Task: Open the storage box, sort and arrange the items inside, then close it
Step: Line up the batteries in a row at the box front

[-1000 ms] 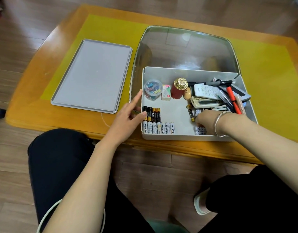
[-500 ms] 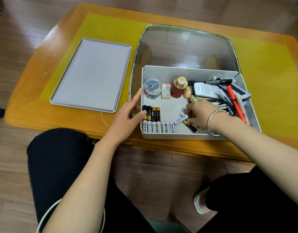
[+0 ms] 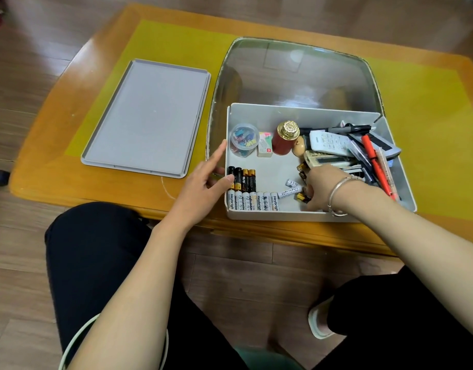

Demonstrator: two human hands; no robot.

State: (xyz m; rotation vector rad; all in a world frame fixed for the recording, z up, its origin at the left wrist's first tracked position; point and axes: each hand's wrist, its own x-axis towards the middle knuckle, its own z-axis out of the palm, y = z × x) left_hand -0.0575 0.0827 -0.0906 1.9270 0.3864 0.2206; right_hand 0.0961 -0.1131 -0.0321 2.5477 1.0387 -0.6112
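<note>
Wooden table (image 3: pixel 56 180), yellow mat (image 3: pixel 430 116)

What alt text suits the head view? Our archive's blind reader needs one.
A person's right hand reaches among loose batteries in an open white storage box, while the left hand rests open against its left wall beside neat battery rows. The grey lid lies left on the table.

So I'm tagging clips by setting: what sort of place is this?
Most likely a home living room: a low wooden coffee table with a glass inset, wood-plank flooring, and a storage box of household odds and ends.
</note>
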